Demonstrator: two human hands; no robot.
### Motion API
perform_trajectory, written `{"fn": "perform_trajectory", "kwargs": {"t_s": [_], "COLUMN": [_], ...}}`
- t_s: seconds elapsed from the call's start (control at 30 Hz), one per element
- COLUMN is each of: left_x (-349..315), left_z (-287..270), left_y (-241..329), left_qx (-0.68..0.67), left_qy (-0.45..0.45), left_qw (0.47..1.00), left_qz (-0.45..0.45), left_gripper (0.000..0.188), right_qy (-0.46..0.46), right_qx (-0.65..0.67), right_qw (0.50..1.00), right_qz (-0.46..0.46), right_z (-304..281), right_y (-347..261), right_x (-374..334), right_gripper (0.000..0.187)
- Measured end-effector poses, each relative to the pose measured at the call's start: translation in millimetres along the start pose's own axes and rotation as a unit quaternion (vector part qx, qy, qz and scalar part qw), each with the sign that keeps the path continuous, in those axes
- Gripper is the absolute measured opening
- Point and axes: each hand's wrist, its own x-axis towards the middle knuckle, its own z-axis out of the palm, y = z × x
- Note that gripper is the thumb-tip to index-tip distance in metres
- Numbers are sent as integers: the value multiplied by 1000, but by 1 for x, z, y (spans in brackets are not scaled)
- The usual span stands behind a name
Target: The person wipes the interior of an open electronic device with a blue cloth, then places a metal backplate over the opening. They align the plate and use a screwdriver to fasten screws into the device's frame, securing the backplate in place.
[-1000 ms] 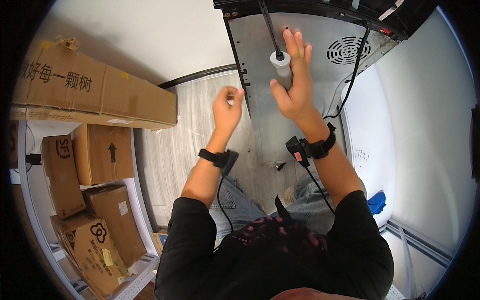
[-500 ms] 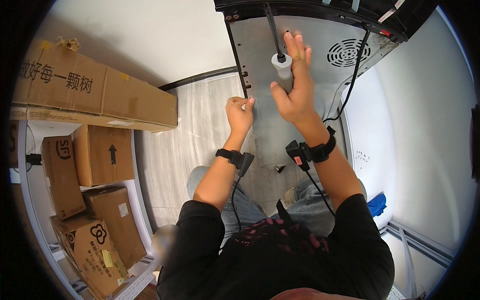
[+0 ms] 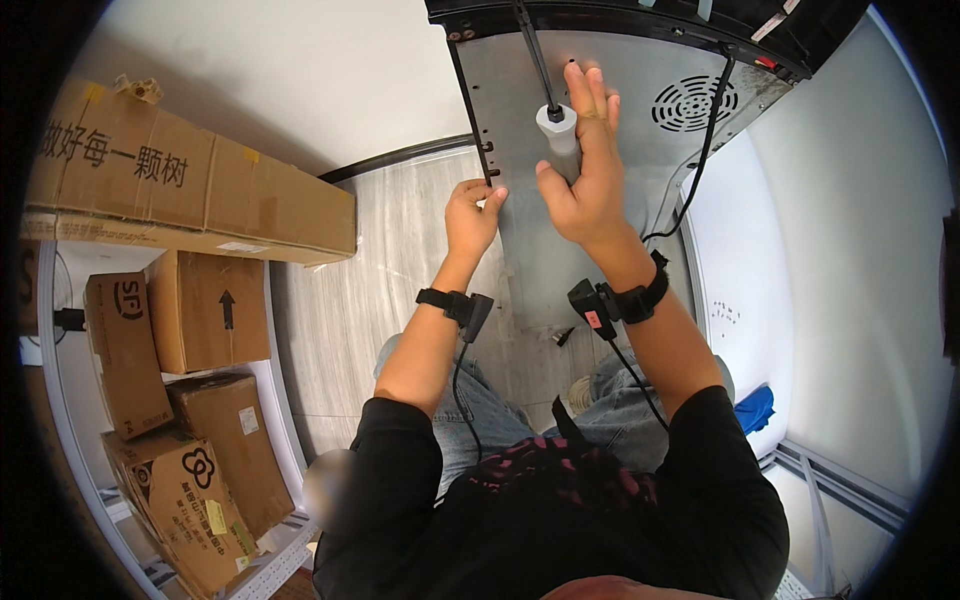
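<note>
A long screwdriver (image 3: pixel 565 150) with a pale grey handle and a black shaft lies in my right hand (image 3: pixel 592 185). My thumb and palm hold the handle, while several fingers stretch forward along the grey metal panel (image 3: pixel 620 75). The shaft points away from me toward the machine's black frame (image 3: pixel 590 14), and its tip is out of sight. At the panel's left edge, my left hand (image 3: pixel 473 218) is closed, thumb on top and fingers curled around the edge. Slots pierce the panel at a round vent (image 3: pixel 695 104).
A black cable (image 3: pixel 712 150) hangs over the panel's right side, and a plug (image 3: pixel 564 337) lies near its front edge. Cardboard boxes (image 3: pixel 215 310) stand on a white shelf at the left, under a long carton (image 3: pixel 260 190). Blue cloth (image 3: pixel 755 408) lies at the right.
The screwdriver handle and my right hand have shifted slightly left. My left hand and forearm have also moved a little left, with the thumb still at the panel's edge.
</note>
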Motion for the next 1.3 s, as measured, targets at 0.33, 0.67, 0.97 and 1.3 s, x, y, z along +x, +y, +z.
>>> {"fn": "perform_trajectory", "kwargs": {"t_s": [0.33,0.67,0.97,1.3], "left_x": [43,65,66,79], "left_z": [-53,-59,-76,-95], "left_y": [97,135,155,166], "left_qx": [-49,-26,67,190], "left_qy": [102,6,9,-5], "left_qw": [973,974,978,954], "left_qz": [203,226,196,233], "left_gripper": [76,71,55,53], "right_qy": [-6,14,-86,-79], "right_qx": [-5,3,133,449], "right_qw": [1000,1000,959,749], "right_qz": [16,9,234,481], "right_z": [-1,0,-25,-34], "right_y": [-4,-5,-53,-103], "right_x": [2,2,-30,-82], "right_gripper": [46,35,36,36]}}
